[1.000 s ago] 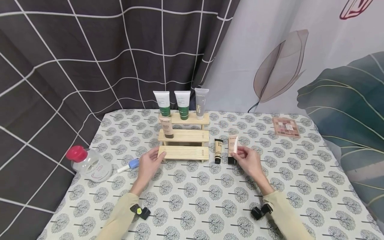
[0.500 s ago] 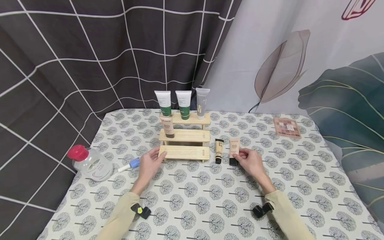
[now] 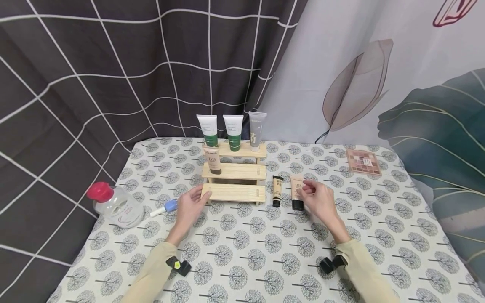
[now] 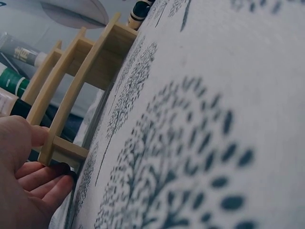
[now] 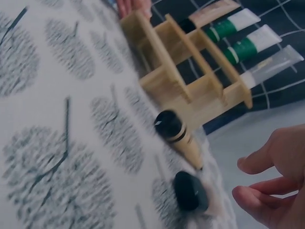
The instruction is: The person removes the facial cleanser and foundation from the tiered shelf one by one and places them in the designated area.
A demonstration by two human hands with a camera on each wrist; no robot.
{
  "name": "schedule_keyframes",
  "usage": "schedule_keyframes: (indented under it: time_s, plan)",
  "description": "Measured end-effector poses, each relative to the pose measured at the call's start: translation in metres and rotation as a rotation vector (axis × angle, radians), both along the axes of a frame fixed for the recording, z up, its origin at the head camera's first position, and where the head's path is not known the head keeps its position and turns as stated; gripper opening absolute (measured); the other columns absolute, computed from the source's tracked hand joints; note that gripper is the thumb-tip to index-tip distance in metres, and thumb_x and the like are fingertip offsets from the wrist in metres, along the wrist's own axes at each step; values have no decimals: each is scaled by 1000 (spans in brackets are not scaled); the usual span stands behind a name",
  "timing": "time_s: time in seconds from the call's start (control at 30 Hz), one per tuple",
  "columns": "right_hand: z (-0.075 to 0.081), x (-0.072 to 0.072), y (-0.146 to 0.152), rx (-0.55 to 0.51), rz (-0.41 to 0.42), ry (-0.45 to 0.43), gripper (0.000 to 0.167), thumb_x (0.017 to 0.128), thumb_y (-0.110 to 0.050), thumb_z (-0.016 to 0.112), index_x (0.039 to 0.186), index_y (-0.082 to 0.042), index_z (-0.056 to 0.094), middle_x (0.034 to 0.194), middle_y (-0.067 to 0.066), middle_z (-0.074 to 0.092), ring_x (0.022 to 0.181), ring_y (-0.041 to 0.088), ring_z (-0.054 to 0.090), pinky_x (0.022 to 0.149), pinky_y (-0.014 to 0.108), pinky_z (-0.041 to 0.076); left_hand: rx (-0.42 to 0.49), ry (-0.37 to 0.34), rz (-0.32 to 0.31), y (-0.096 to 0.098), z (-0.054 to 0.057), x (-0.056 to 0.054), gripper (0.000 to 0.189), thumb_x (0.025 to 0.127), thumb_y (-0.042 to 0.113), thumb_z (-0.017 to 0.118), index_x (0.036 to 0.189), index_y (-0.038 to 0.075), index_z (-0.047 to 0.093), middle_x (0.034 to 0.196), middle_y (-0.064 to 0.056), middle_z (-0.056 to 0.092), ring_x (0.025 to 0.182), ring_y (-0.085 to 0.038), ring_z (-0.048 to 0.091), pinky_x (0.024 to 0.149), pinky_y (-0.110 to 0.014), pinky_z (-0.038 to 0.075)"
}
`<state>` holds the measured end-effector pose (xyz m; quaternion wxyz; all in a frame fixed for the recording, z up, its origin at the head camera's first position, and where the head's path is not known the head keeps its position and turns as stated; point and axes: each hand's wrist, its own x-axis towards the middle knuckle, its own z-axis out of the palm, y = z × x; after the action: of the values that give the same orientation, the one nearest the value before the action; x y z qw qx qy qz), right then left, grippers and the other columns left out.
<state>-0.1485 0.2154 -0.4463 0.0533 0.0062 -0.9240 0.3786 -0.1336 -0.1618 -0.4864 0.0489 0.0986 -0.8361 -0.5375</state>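
Observation:
My left hand [image 3: 190, 205] holds the left end of a three-step wooden rack [image 3: 235, 192], thumb on the lowest step and fingers beneath it, as the left wrist view also shows. My right hand [image 3: 317, 201] is at the right side of a pink BB cream tube [image 3: 297, 187] with a black cap, lying on the cloth. In the right wrist view, the thumb and fingers are parted with nothing between them, above the black cap [image 5: 189, 192]. A smaller yellow tube [image 3: 278, 190] with a black cap lies between rack and pink tube.
Two white-and-green tubes [image 3: 234, 134] and a grey tube [image 3: 256, 131] stand on the top step. Another BB cream tube [image 3: 212, 160] stands on the middle step. A clear bottle with a red cap [image 3: 120, 208] and a blue-and-white stick [image 3: 164, 207] lie left; an eyeshadow palette [image 3: 364, 163] lies right.
My right hand has laid the BB cream tube down, let go of it and drawn its fingers slightly up. The left hand keeps its hold on the rack.

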Motion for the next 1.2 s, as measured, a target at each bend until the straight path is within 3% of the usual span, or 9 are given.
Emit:
schedule_keyframes:
  time_s: [0.17,0.4,0.77,1.2]
  plan:
    - [14,-5,-8,-23,15,55,37,90,-10,74,121,8,65,101,24,74,87,34,73,75,33,65,-9,0,3,0,0,0,49,92,28,75,132,2,64,128,-23,68,117,-35,68,100,-38,60]
    - [31,-12,-27,-101,55,39,38,91,-9,73,123,8,64,106,24,73,93,34,72,75,15,61,1,-3,4,0,0,2,49,92,30,75,132,3,64,127,-22,69,117,-33,68,99,-37,60]
    - [46,-23,-67,-193,141,103,35,89,-5,75,121,8,65,107,25,73,94,35,72,83,34,66,16,-4,-15,0,0,1,49,93,27,74,133,2,63,124,-22,70,113,-33,70,96,-32,61]
    - [51,-38,-116,-282,251,59,40,90,-8,75,125,7,63,116,26,71,106,35,71,94,35,63,-9,17,5,1,1,2,48,92,27,75,132,2,64,125,-24,69,114,-35,70,97,-37,61]
